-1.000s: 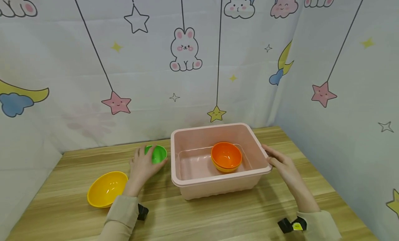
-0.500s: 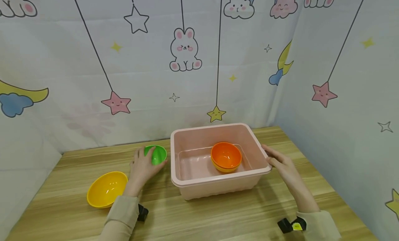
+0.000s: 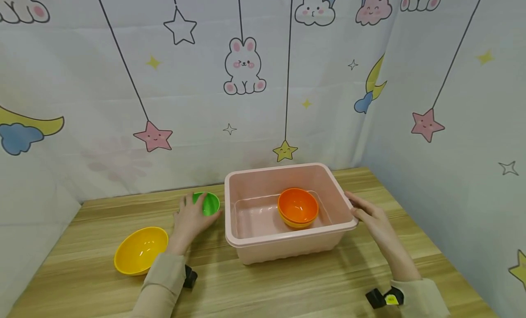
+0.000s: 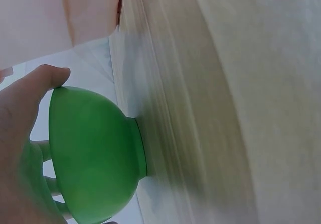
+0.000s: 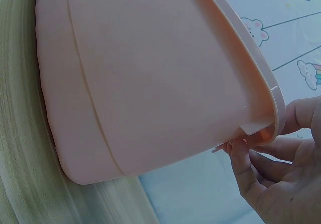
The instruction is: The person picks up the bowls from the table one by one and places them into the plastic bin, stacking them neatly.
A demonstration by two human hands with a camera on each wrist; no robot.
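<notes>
My left hand (image 3: pixel 191 221) holds a small green bowl (image 3: pixel 212 204) on the wooden table, left of a pink plastic basin (image 3: pixel 287 248). In the left wrist view, the thumb lies on the rim of the green bowl (image 4: pixel 93 153) and the other fingers show behind it; its foot is down at the tabletop. My right hand (image 3: pixel 377 224) grips the basin's right rim, with thumb and fingers around the edge in the right wrist view. Inside the basin sits an orange bowl (image 3: pixel 298 205), nested in a yellow-orange one (image 3: pixel 297 225) that is mostly hidden.
A larger yellow bowl (image 3: pixel 141 250) stands on the table (image 3: pixel 255 290) left of my left forearm, partly covered by it. Behind the table hangs a white cloth (image 3: pixel 197 103) printed with stars and bunnies, and it continues along the right side.
My left hand and wrist have shifted very slightly to the right at the green bowl. The right hand and the basin stay where they were.
</notes>
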